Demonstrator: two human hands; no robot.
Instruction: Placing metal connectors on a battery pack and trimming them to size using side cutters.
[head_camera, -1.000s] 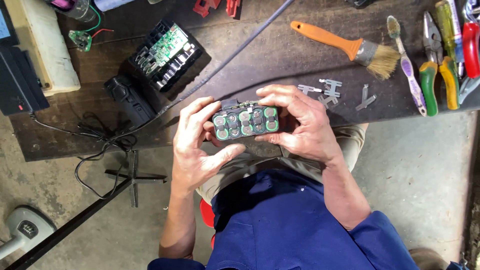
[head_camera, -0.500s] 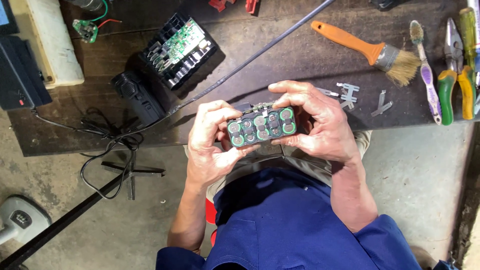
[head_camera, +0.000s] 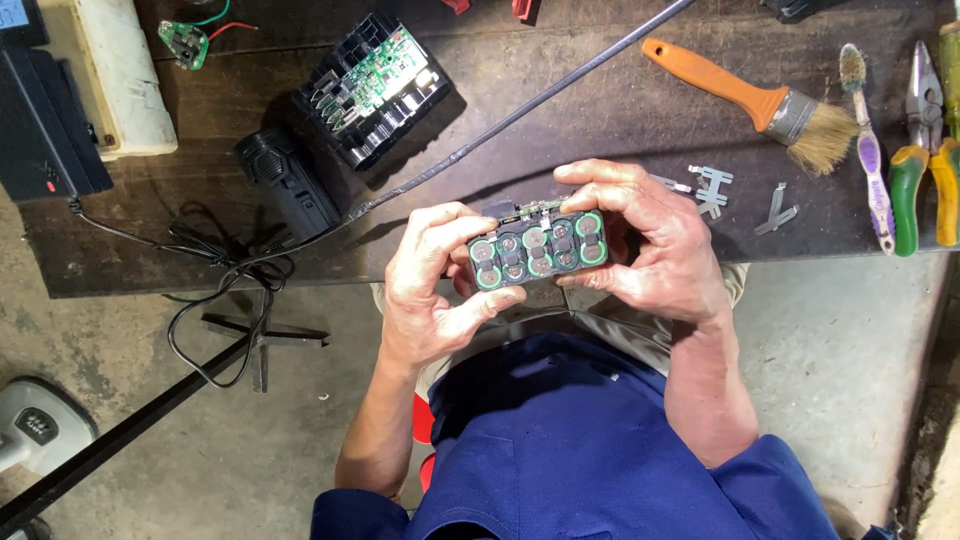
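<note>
Clasping a battery pack (head_camera: 537, 250) of green-ringed cells between both hands, the person holds it above the desk (head_camera: 600, 110) edge; left hand (head_camera: 435, 290) grips its left end, right hand (head_camera: 655, 245) its right; an orange-handled brush (head_camera: 755, 100) lies well apart.

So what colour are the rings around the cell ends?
Green rings on the battery pack, clearest in the head view.

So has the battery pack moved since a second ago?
No, not noticeably: the battery pack sits as far left of the metal strips as before; only the camera shifted.
</note>
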